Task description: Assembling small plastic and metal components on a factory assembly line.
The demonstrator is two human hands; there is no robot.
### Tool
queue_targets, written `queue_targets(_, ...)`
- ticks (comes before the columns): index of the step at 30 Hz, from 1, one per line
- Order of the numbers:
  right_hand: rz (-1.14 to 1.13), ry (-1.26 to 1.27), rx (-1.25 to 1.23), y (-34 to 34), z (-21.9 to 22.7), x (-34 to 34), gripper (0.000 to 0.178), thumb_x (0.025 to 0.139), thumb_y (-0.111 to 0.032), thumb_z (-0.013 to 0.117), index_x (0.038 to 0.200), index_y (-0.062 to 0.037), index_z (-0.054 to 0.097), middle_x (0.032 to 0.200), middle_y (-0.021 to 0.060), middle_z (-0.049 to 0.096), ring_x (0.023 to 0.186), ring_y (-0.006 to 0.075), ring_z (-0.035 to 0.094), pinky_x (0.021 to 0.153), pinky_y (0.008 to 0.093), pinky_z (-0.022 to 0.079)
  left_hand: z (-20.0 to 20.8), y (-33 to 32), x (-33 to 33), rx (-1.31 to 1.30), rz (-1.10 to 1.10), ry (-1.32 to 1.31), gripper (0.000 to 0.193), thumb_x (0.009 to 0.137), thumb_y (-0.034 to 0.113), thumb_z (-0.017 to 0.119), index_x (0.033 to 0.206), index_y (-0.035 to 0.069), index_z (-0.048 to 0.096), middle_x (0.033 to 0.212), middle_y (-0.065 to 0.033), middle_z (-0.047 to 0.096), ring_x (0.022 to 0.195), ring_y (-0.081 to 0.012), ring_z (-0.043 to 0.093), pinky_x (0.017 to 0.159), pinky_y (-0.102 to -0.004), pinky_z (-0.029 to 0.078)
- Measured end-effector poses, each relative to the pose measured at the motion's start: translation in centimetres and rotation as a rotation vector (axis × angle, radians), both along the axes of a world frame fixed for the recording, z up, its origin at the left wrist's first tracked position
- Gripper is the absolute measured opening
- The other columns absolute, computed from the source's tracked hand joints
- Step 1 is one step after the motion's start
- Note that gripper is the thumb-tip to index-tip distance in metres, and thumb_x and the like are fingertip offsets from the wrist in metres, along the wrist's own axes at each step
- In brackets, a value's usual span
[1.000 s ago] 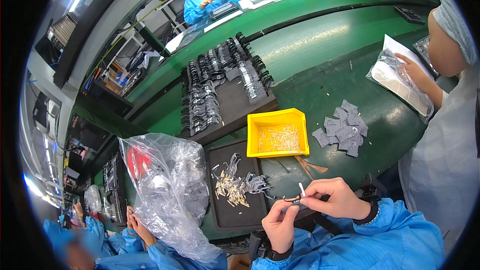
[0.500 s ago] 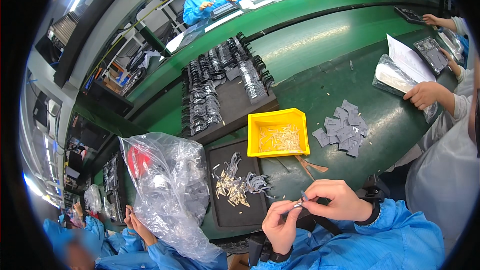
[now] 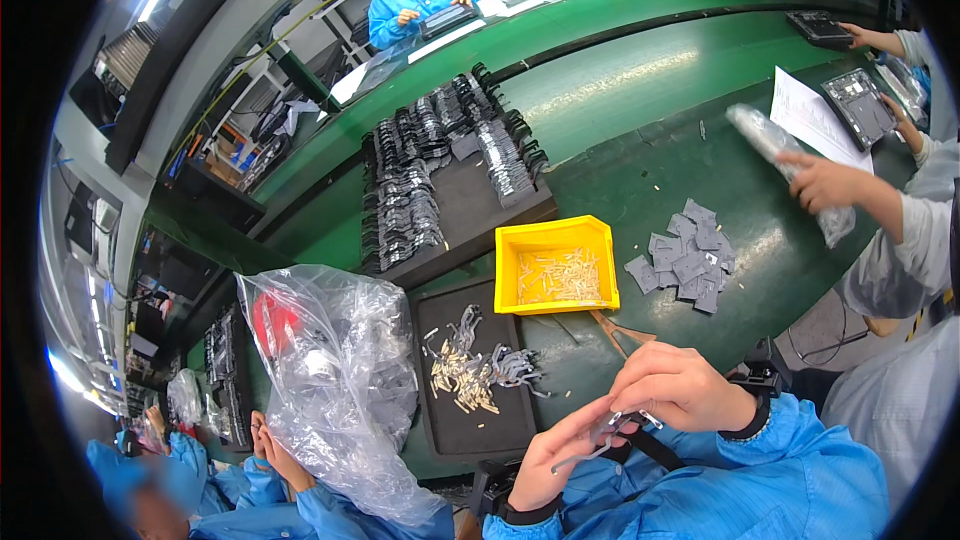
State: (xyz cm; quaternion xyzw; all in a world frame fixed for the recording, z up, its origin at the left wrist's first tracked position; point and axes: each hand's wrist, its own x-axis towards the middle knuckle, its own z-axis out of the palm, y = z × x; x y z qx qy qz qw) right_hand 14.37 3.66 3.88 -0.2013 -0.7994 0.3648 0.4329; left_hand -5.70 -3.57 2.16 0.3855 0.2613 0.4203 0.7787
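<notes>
Between my two hands, near the lower edge, is a small grey curved part (image 3: 597,452) with a shiny metal end. My left hand (image 3: 556,452) supports it on straightened fingers, thumb hidden. From the right, my right hand (image 3: 683,390) closes its bent fingers over the part's other end, and they cover much of it. Just beyond my hands lies a copper-coloured forked tool (image 3: 622,332). To the left, a black tray (image 3: 488,439) bears grey curved parts (image 3: 513,367) and cream-coloured pins (image 3: 466,380). A yellow bin (image 3: 553,233) with more small pale pins stands beyond.
Grey flat plates (image 3: 688,258) lie piled right of the bin. A dark foam block (image 3: 480,200) holds rows of black parts. A clear plastic bag (image 3: 335,390) bulges at left. At right, a co-worker's hand (image 3: 835,183) grips a plastic-wrapped bundle (image 3: 765,135).
My fingertips were pinched together on a small part; now the left fingers are straighter and the right hand lies over it. The co-worker at right has shifted the plastic-wrapped bundle.
</notes>
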Motion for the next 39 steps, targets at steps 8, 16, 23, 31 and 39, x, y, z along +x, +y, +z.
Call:
queue_targets(8, -0.038, -0.033, 0.017, -0.2, 0.0, 0.1, 0.023, 0.068, 0.001, 0.063, 0.089, -0.008, 0.064, 0.085, 0.0038, 0.057, 0.078, 0.0213, 0.059, 0.064, 0.0302, 0.049, 0.1, -0.2, 1.2, -0.138, 0.124, -0.091, 0.046, 0.096, 0.022, 0.044, 0.133, -0.005, 0.037, 0.113, -0.0149, 0.055, 0.094, -0.0199, 0.056, 0.081, -0.0298, 0.045)
queue_targets(16, -0.048, -0.032, -0.06, -0.4, -0.4, -0.2, 0.027, 0.069, 0.002, 0.065, 0.094, -0.0094, 0.066, 0.086, 0.004, 0.057, 0.077, 0.0202, 0.059, 0.063, 0.0293, 0.049, 0.5, -0.8, 2.1, -0.074, 0.325, 0.179, 0.041, 0.093, 0.01, 0.05, 0.132, -0.002, 0.042, 0.099, -0.0065, 0.057, 0.08, -0.0098, 0.051, 0.067, -0.0217, 0.041)
queue_targets(23, -0.054, -0.032, -0.052, -0.6, -0.4, -0.4, 0.027, 0.07, -0.001, 0.066, 0.095, -0.0093, 0.066, 0.085, 0.0044, 0.057, 0.075, 0.0204, 0.059, 0.063, 0.0283, 0.049, 0.2, -1.0, 2.1, -0.017, 0.335, 0.233, 0.037, 0.094, 0.014, 0.048, 0.128, -0.001, 0.047, 0.096, -0.0065, 0.056, 0.074, -0.0089, 0.05, 0.064, -0.0207, 0.041)
queue_targets(31, -0.034, -0.044, 0.054, -0.5, -0.5, -0.3, 0.02, 0.071, -0.006, 0.067, 0.092, -0.0073, 0.064, 0.083, 0.0045, 0.057, 0.072, 0.0208, 0.059, 0.061, 0.0287, 0.048, -0.2, -1.0, 2.4, 0.087, 0.353, 0.391, 0.032, 0.096, 0.015, 0.044, 0.121, -0.003, 0.054, 0.087, -0.0056, 0.056, 0.068, -0.0077, 0.047, 0.06, -0.0192, 0.039)
queue_targets(39, -0.076, -0.03, -0.069, -0.7, -0.2, -0.5, 0.017, 0.075, -0.002, 0.065, 0.091, -0.0054, 0.065, 0.083, 0.0059, 0.057, 0.071, 0.0213, 0.059, 0.06, 0.0291, 0.048, -0.4, -0.7, 2.3, 0.18, 0.266, 0.477, 0.032, 0.095, 0.012, 0.042, 0.121, -0.006, 0.05, 0.091, -0.0082, 0.057, 0.071, -0.0106, 0.052, 0.062, -0.0217, 0.042)
